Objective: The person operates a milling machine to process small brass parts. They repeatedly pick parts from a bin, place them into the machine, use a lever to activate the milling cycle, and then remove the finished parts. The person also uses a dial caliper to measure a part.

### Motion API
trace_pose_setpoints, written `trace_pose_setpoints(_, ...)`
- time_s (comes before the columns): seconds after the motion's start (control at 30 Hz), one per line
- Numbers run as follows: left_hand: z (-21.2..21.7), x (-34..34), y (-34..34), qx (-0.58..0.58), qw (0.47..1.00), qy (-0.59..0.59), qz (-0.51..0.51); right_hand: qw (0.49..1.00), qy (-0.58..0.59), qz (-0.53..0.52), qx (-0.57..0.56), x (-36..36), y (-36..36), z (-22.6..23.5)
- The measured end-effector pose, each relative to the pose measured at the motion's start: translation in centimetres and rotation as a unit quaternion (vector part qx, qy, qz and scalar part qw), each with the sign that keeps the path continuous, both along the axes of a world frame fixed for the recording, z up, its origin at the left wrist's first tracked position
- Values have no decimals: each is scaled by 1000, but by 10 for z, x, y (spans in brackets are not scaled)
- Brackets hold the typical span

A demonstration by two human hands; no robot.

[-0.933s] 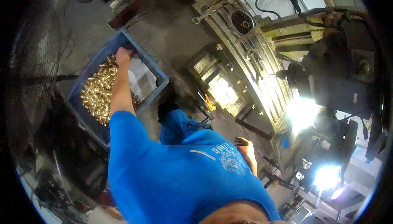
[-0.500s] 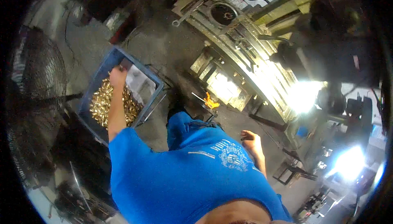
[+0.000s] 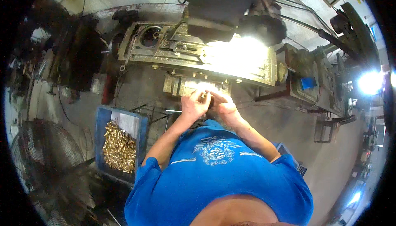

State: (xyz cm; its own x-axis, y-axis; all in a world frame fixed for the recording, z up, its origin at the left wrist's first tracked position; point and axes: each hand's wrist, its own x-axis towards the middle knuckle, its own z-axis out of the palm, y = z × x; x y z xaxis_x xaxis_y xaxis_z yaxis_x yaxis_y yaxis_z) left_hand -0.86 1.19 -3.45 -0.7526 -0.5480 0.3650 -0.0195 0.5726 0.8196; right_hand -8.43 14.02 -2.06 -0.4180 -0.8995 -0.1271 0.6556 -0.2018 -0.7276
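My left hand (image 3: pixel 194 106) and my right hand (image 3: pixel 224 103) meet in front of my chest, before the machine's front edge. Both are closed, fingertips together around a small brass piece (image 3: pixel 203 97), largely covered by the fingers. Glare from the lamp washes out its exact shape. To my left stands a blue plastic bin (image 3: pixel 143 139) holding a heap of small shiny brass parts (image 3: pixel 119 148). A white sheet (image 3: pixel 127 123) lies in the bin at the heap's far side.
A milling machine's long metal table (image 3: pixel 165 59) spans the space ahead, brightly lit at its right. Its dark head (image 3: pixel 214 7) hangs above. A large caged fan (image 3: pixel 45 160) stands at the left. A bench with a blue item (image 3: pixel 307 83) is at the right.
My left hand has come out of the bin and joined my right hand in front of me, now with a brass piece. My view has turned from the bin toward the machine.
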Motion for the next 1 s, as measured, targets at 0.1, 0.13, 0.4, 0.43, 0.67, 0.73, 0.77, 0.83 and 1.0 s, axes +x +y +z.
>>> trace_pose_setpoints(0.1, 5, -15, 19, 3, 1000, 4, -15, 998, 27, -61, 11, -4, 15, -10)
trace_pose_setpoints(0.13, 5, -16, 23, 20, 1000, -10, -21, 997, 34, -72, 3, -6, 15, -14)
trace_pose_setpoints(0.4, 15, -26, 25, -59, 983, -30, -170, 990, 84, -91, 64, -20, 40, -37)
trace_pose_setpoints(0.43, 12, -28, 23, -85, 981, -36, -173, 990, 89, -95, 61, -20, 37, -33)
trace_pose_setpoints(0.67, -26, -80, -33, -81, 986, -136, -47, 943, 184, -197, 198, -29, 76, -30)
trace_pose_setpoints(0.73, -37, -100, -59, -110, 987, -112, -21, 931, 180, -205, 243, -29, 105, -34)
trace_pose_setpoints(0.77, -31, -110, -65, -102, 984, -143, -23, 919, 196, -204, 273, -27, 119, -31)
trace_pose_setpoints(0.83, -43, -129, -79, -128, 981, -144, -9, 930, 142, -227, 251, -20, 154, -47)
trace_pose_setpoints(1.0, -38, -147, -82, -108, 979, -171, 3, 909, 57, -274, 308, 3, 205, -70)
